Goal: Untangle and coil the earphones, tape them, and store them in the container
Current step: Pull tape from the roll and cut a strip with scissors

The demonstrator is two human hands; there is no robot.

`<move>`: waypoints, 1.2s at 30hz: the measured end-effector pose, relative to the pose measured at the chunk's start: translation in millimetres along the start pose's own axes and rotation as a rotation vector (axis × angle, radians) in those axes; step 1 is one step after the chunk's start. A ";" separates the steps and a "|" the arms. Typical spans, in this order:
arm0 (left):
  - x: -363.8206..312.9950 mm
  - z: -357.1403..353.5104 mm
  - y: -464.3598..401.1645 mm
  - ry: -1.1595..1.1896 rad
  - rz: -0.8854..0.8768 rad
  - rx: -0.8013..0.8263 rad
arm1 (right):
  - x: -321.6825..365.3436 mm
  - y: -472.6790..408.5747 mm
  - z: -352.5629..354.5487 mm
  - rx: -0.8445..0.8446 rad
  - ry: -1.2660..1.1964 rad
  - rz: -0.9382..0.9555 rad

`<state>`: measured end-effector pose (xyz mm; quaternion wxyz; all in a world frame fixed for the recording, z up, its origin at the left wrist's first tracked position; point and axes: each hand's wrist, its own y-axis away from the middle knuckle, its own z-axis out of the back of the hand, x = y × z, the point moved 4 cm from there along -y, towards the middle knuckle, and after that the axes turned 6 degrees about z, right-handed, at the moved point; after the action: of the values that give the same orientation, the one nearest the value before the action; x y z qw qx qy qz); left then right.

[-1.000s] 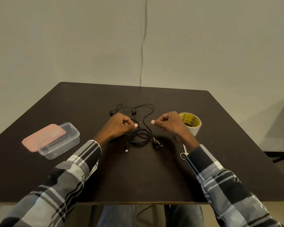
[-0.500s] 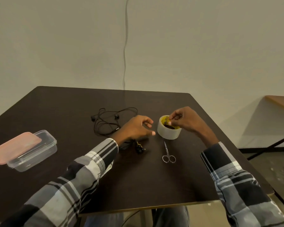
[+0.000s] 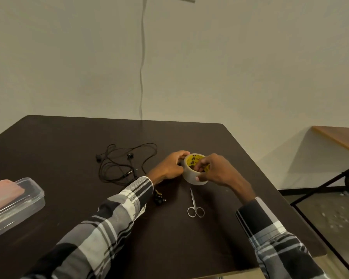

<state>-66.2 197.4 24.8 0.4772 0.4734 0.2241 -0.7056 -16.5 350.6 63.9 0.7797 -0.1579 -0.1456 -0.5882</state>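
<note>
Both hands, left (image 3: 170, 166) and right (image 3: 214, 170), grip the tape roll (image 3: 194, 172); steady it on the desk (image 3: 69, 137) while finding the tape's free end.

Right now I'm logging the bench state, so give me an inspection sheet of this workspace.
Surface: dark table, things spread over it.
Job's things: earphones loose on the table; tape roll held by both hands; container at the left, pink lid askew on it.
Clutter: scissors nearer than the tape; small dark item by the left sleeve.
Grippers: left hand and right hand grip the tape.
Cables: one down the wall.
Surroundings: second table at the right.
</note>
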 end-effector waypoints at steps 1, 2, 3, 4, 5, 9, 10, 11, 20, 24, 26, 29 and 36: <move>0.3 0.0 -0.7 0.015 -0.013 -0.007 | -1.0 -1.0 0.4 0.005 0.000 0.002; 2.1 -0.1 -1.4 0.030 -0.021 -0.016 | -1.6 -2.2 0.2 0.009 0.001 0.004; 3.5 0.3 -1.1 0.038 -0.027 -0.027 | -2.0 -2.8 0.2 0.011 0.000 0.002; 4.7 1.2 -0.9 0.038 -0.032 -0.041 | -2.0 -3.6 0.1 0.016 -0.001 0.002; 6.5 2.5 -0.3 0.035 -0.035 -0.052 | -2.2 -4.4 -1.2 0.021 -0.002 0.004; 11.7 9.6 2.4 0.003 -0.058 -0.069 | -0.4 -8.2 -5.3 0.038 -0.015 0.027; 12.8 11.4 3.3 -0.006 -0.062 -0.069 | -0.3 -9.2 -5.1 0.035 -0.027 0.025; 14.1 12.9 4.4 -0.005 -0.061 -0.073 | -0.3 -10.0 -4.9 0.028 -0.039 0.023; 26.4 25.3 21.1 0.111 -0.044 -0.075 | 5.7 -18.2 1.7 -0.095 -0.206 0.037; 27.5 28.3 24.2 0.178 -0.056 -0.127 | 7.7 -17.5 2.6 -0.115 -0.255 0.042; 28.1 27.9 25.1 0.200 -0.064 -0.176 | 8.3 -16.9 1.5 -0.119 -0.279 0.043; 29.6 27.3 25.4 0.191 -0.067 -0.253 | 8.4 -16.3 0.2 -0.131 -0.291 0.035; 24.2 31.6 31.8 0.181 -0.057 -0.351 | 11.8 -16.1 0.2 -0.174 -0.332 0.014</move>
<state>-54.8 147.9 22.0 0.5102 0.4380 0.3989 -0.6235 -28.9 336.3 70.2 0.7322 -0.3207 -0.2197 -0.5592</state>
